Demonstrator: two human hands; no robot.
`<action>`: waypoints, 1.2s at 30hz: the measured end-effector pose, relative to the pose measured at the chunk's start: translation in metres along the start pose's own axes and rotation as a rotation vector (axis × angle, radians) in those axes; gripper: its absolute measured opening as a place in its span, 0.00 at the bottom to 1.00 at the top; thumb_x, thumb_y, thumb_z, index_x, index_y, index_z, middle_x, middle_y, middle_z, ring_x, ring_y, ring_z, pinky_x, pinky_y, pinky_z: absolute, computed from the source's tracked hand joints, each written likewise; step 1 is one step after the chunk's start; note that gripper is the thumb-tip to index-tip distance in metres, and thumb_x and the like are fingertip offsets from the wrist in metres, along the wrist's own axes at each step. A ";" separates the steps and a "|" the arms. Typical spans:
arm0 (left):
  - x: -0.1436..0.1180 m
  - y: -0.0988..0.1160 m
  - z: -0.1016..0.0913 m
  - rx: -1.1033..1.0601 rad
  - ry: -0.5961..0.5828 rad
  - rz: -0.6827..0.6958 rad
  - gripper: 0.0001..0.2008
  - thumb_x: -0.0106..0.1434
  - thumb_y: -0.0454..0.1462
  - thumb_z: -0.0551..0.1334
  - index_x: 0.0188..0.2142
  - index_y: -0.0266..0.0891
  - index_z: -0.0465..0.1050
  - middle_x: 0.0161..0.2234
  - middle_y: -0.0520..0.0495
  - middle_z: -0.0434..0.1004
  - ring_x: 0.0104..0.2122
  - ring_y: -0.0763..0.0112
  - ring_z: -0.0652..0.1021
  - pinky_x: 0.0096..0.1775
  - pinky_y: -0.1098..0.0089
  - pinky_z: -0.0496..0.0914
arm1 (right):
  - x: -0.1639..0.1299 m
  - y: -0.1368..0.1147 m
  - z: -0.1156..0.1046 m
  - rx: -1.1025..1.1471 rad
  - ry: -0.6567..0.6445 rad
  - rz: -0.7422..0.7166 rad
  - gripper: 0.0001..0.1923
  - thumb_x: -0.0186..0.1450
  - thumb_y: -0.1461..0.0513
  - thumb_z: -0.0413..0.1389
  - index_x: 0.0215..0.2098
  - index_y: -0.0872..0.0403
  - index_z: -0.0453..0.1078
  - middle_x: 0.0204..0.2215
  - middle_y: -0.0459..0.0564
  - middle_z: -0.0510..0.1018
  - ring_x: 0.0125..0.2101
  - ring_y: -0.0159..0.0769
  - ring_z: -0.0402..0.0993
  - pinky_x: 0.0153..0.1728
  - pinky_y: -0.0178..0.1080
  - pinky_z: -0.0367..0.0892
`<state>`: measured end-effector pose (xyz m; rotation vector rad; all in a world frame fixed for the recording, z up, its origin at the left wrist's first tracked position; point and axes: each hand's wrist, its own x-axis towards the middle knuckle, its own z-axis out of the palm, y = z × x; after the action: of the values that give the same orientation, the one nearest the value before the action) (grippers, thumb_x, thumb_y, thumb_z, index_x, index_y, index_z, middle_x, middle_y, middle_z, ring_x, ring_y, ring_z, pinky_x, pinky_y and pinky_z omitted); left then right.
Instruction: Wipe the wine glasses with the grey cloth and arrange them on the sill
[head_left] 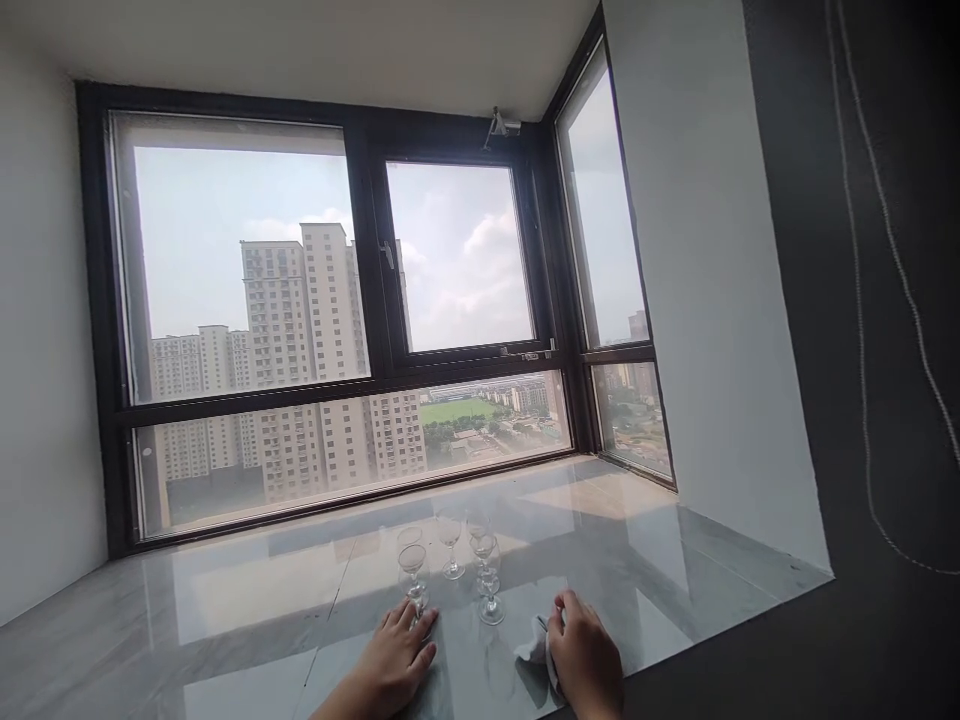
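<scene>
While the left hand lies flat, fingers spread, on the glossy grey marble sill, the right hand is closed on a crumpled white cloth. Just beyond the fingertips stand small clear stemmed glasses, upright and clustered together. Behind them rises the black-framed window.

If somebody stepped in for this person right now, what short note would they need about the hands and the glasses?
Left hand: lies flat on the marble sill, fingers at the foot of the nearest wine glass; it grips nothing that I can see.
Right hand: rests on a white cloth bunched on the sill.
Glasses: about five small stemmed glasses stand upright in a cluster between and beyond the hands; the front right glass is close to the cloth.
Done: glasses are set out and the cloth is in hand.
Left: whether any glass has been wiped cannot be told.
</scene>
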<state>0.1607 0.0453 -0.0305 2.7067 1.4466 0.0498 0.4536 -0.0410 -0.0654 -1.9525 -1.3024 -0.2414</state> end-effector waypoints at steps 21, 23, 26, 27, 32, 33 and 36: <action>-0.025 -0.081 -0.011 0.115 -0.006 -0.186 0.33 0.65 0.53 0.44 0.66 0.45 0.51 0.66 0.37 0.53 0.65 0.51 0.54 0.63 0.48 0.47 | -0.001 0.005 0.002 -0.008 -0.042 0.017 0.10 0.68 0.61 0.43 0.37 0.51 0.66 0.34 0.49 0.77 0.36 0.37 0.74 0.29 0.35 0.56; -0.029 -0.088 -0.012 0.111 -0.006 -0.213 0.33 0.65 0.53 0.45 0.66 0.45 0.51 0.66 0.37 0.53 0.65 0.51 0.54 0.63 0.49 0.47 | -0.001 0.007 0.003 -0.003 -0.063 0.022 0.10 0.68 0.61 0.43 0.37 0.51 0.65 0.35 0.50 0.77 0.36 0.37 0.74 0.30 0.36 0.57; -0.036 -0.100 -0.012 0.094 0.009 -0.257 0.32 0.66 0.52 0.44 0.66 0.44 0.52 0.65 0.37 0.53 0.65 0.50 0.54 0.63 0.47 0.45 | -0.001 0.009 0.005 0.003 -0.080 0.024 0.09 0.68 0.61 0.43 0.38 0.50 0.64 0.36 0.50 0.78 0.38 0.38 0.74 0.32 0.36 0.58; -0.038 -0.105 -0.012 0.088 0.013 -0.279 0.33 0.66 0.53 0.44 0.66 0.43 0.52 0.65 0.36 0.53 0.65 0.50 0.54 0.63 0.46 0.45 | -0.001 0.009 0.005 0.006 -0.085 0.021 0.09 0.68 0.61 0.43 0.38 0.50 0.64 0.36 0.50 0.78 0.38 0.39 0.74 0.32 0.36 0.58; -0.050 -0.135 -0.011 0.102 0.011 -0.374 0.35 0.66 0.54 0.42 0.66 0.40 0.51 0.65 0.33 0.54 0.65 0.47 0.54 0.62 0.42 0.43 | -0.001 0.011 0.006 0.013 -0.083 0.000 0.08 0.68 0.60 0.43 0.38 0.50 0.64 0.36 0.50 0.78 0.38 0.40 0.74 0.31 0.37 0.58; -0.052 -0.141 -0.011 0.109 0.007 -0.387 0.35 0.66 0.54 0.42 0.67 0.40 0.50 0.65 0.33 0.53 0.65 0.47 0.54 0.62 0.42 0.43 | -0.001 0.011 0.007 0.014 -0.077 -0.003 0.08 0.68 0.60 0.43 0.38 0.50 0.63 0.36 0.50 0.77 0.38 0.40 0.74 0.32 0.37 0.58; -0.060 -0.161 -0.009 0.125 -0.017 -0.442 0.36 0.65 0.56 0.40 0.67 0.40 0.48 0.65 0.33 0.52 0.65 0.48 0.53 0.61 0.42 0.43 | -0.002 0.012 0.007 0.016 -0.070 -0.006 0.08 0.67 0.60 0.43 0.38 0.49 0.63 0.36 0.50 0.77 0.38 0.40 0.74 0.32 0.37 0.59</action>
<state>-0.0068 0.0854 -0.0340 2.3974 2.0657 -0.0912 0.4616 -0.0395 -0.0774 -1.9590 -1.3507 -0.1664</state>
